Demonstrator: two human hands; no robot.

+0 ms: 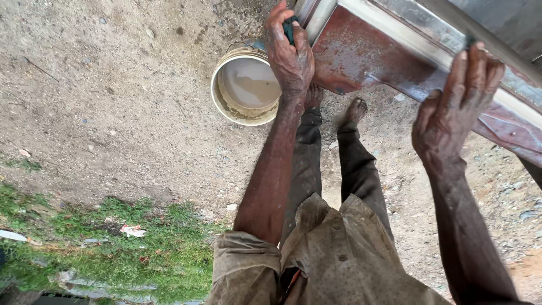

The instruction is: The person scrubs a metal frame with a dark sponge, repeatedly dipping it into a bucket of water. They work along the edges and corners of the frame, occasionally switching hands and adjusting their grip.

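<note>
A rusty metal panel runs off the upper right edge. A dark green object is mostly hidden inside the left hand; its kind is unclear.

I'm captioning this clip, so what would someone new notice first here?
Two wet, dirt-streaked hands at the top: the left hand grips a small dark green pad, the right hand rests on a rusty red metal panel. A white plastic bucket of murky water stands on bare ground beside them.

— How is the light here?
— Even, soft daylight; shadows on the dirt ground are faint.
— Any glare?
— A pale sheen on the metal panel and the bucket.
— Sharpness?
— Mostly crisp; the edges look slightly stretched and softer.
</note>
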